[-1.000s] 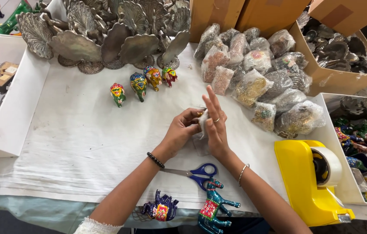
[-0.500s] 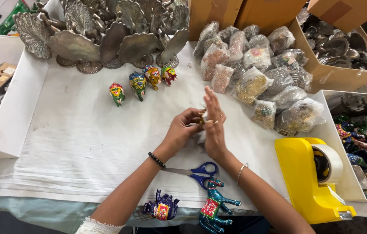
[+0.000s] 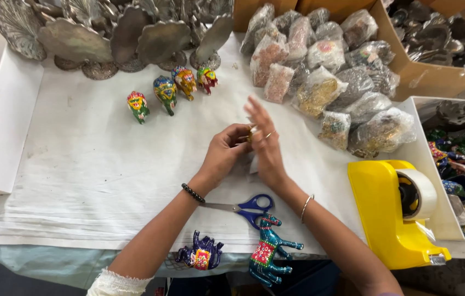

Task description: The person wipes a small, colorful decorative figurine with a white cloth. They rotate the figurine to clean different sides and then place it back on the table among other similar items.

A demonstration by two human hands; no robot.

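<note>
1. Left hand (image 3: 226, 154) — centre of the frame, forearm rising from the lower left edge; the wrist carries a dark bead bracelet (image 3: 193, 193). The fingers are curled inward, pinching a small gold-coloured object (image 3: 251, 133) at the fingertips.
2. Right hand (image 3: 268, 147) — forearm entering from the lower right, a thin bangle (image 3: 306, 208) at the wrist. The palm faces the left hand, fingers extended upward and slightly spread, with the thumb side pressed against the small object; a ring shows on one finger.
3. The small gold-coloured object sits between the two hands, above the white cloth of the table (image 3: 79, 164); most of it is hidden by the fingers, so its shape cannot be told.
4. Just below the hands lie blue-handled scissors (image 3: 246, 206), a teal painted horse figure (image 3: 268, 257) and a dark blue elephant figure (image 3: 202, 256) at the lower edge.
5. Surroundings — four painted figurines (image 3: 169, 92) in the upper centre, plastic-wrapped bundles (image 3: 325, 77) to the upper right, a yellow tape dispenser (image 3: 391, 214) at the lower right.
</note>
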